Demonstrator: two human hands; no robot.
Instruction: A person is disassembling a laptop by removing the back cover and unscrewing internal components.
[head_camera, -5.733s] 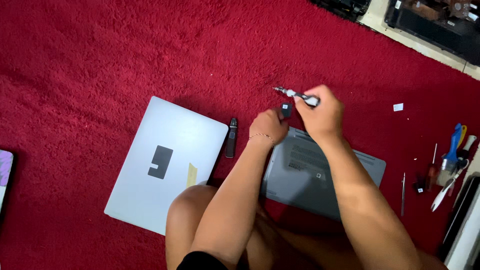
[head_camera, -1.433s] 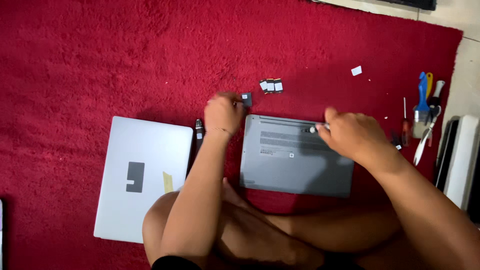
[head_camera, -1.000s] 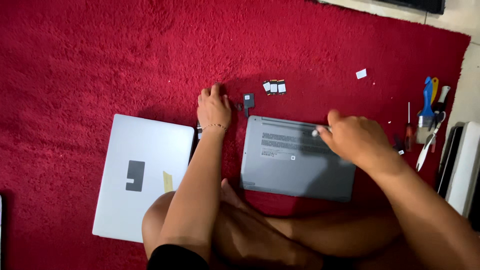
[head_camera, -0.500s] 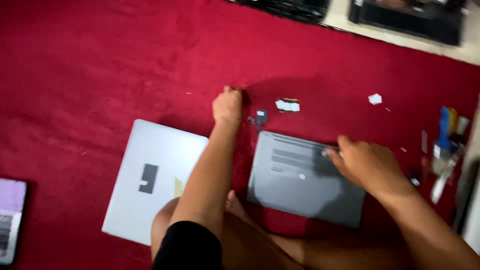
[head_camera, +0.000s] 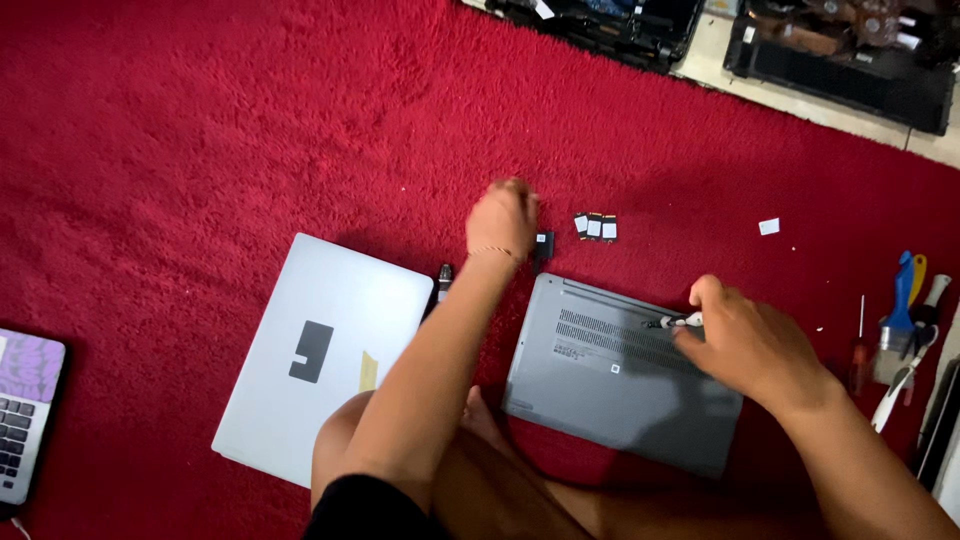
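Observation:
A grey laptop (head_camera: 610, 385) lies upside down on the red carpet (head_camera: 250, 130) in front of me. My right hand (head_camera: 745, 345) rests on its base and grips a small screwdriver (head_camera: 672, 322) whose tip points at the vent area. My left hand (head_camera: 502, 218), blurred, reaches onto the carpet just past the laptop's far left corner, beside a small black part (head_camera: 542, 245); I cannot tell if it holds anything. A short row of tiny black and white parts (head_camera: 596, 227) lies to its right.
A silver laptop (head_camera: 325, 350) with a dark patch lies at my left. Another open laptop (head_camera: 25, 410) peeks in at the left edge. Brushes and screwdrivers (head_camera: 900, 330) lie at the right. Dismantled black computer parts (head_camera: 840, 50) sit beyond the carpet.
The view has shifted. My left hand stays on the carpet past the laptop's corner, near the small black part. My right hand stays on the laptop base with the screwdriver.

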